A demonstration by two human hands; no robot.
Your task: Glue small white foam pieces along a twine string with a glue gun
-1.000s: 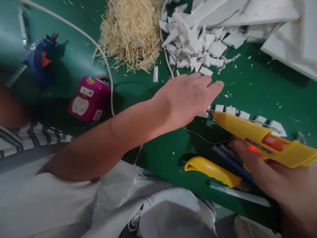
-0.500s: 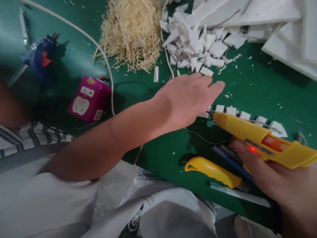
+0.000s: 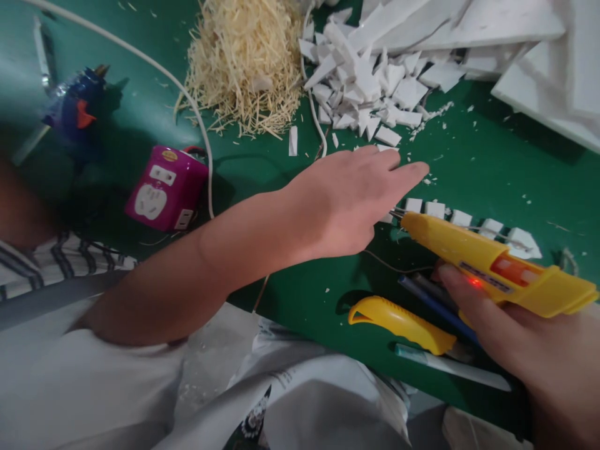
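My right hand is wrapped round a yellow hot glue gun, whose small red light glows by my thumb. The gun's metal nozzle points left and ends at a small white foam piece beside my left hand. That hand lies palm down, index finger stretched out to the right; its thumb and palm side are hidden. Behind the glue gun runs a curved row of small white foam blocks, with a thin string along them. Below the gun lie a yellow cutter knife and a blue pen.
A clear glue stick lies near the front edge. Wood shavings, foam scraps and foam sheets are heaped at the back. Left are a magenta power outlet, a white cord and a blue glue gun.
My left hand has shifted slightly downward, its index finger still stretched to the right. The glue gun stays nearly in place; the whole view has drifted a little.
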